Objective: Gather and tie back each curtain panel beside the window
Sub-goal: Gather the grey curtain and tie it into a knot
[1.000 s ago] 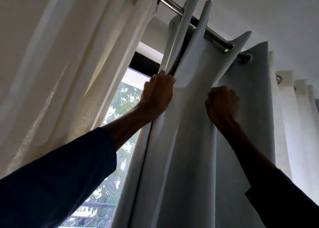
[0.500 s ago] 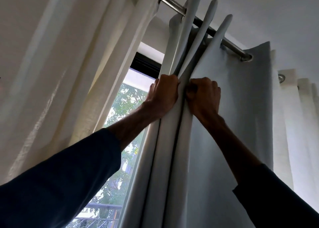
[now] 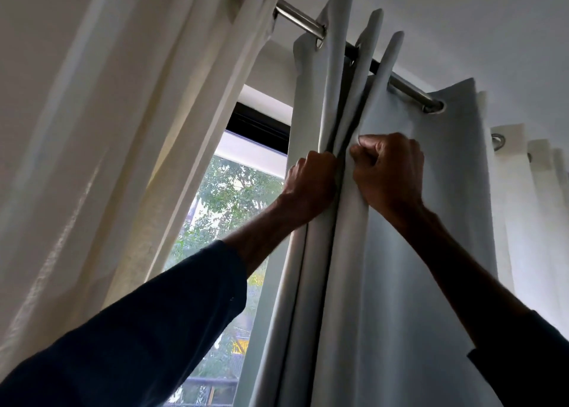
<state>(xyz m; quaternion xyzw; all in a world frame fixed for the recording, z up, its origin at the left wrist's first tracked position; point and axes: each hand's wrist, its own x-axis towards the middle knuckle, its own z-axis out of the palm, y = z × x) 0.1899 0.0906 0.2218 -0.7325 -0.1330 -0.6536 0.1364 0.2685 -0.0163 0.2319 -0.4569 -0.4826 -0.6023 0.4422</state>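
A pale grey eyelet curtain panel (image 3: 425, 252) hangs from a steel rod (image 3: 295, 14) on the right of the window (image 3: 221, 209). Three of its folds are bunched together near the top. My left hand (image 3: 311, 188) grips the left side of the bunched folds. My right hand (image 3: 389, 172) grips the fold beside it, fingers curled into the cloth, knuckles almost touching the left hand. A cream curtain panel (image 3: 123, 129) hangs loose on the left of the window.
More white curtain folds (image 3: 535, 209) with metal eyelets hang at the far right. The rod runs diagonally under a white ceiling (image 3: 462, 21). Trees and a railing show through the glass.
My right hand has drawn a third fold leftward against the two held by my left hand. Both hands now sit side by side on the bunch.
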